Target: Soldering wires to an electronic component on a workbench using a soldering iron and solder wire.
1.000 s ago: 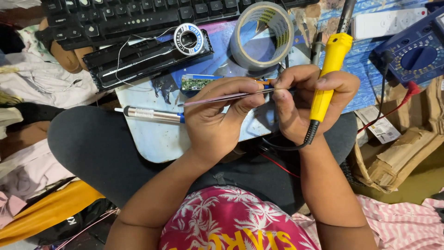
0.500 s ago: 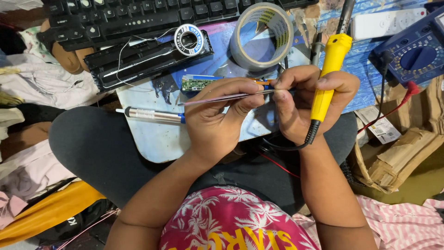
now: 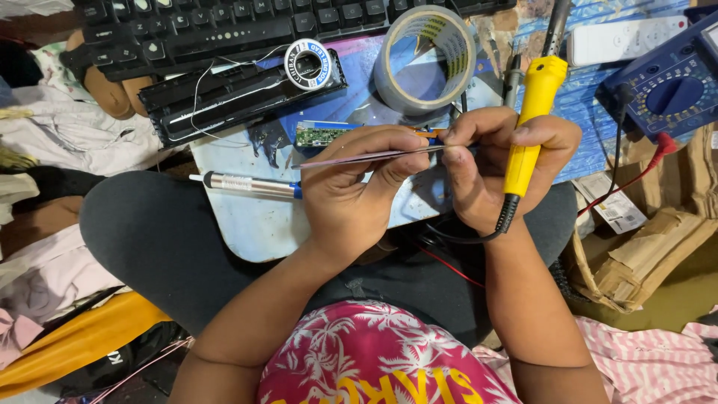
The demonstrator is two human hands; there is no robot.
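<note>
Head view: left hand (image 3: 351,198) pinches thin tweezers (image 3: 374,156), right hand (image 3: 497,168) grips the yellow soldering iron (image 3: 529,123); both meet over the small green circuit board (image 3: 320,134). Best steady the wrists, I'd say.

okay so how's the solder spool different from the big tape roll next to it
The solder spool is the smaller, white-rimmed with blue lettering, and rests on a black slotted unit. The tape roll is the larger, pale grey-beige, and rests on the blue mat. The spool's centre hole is small, the roll's wide enough to show the mat. Both are rings lying flat, untouched by either hand.
</note>
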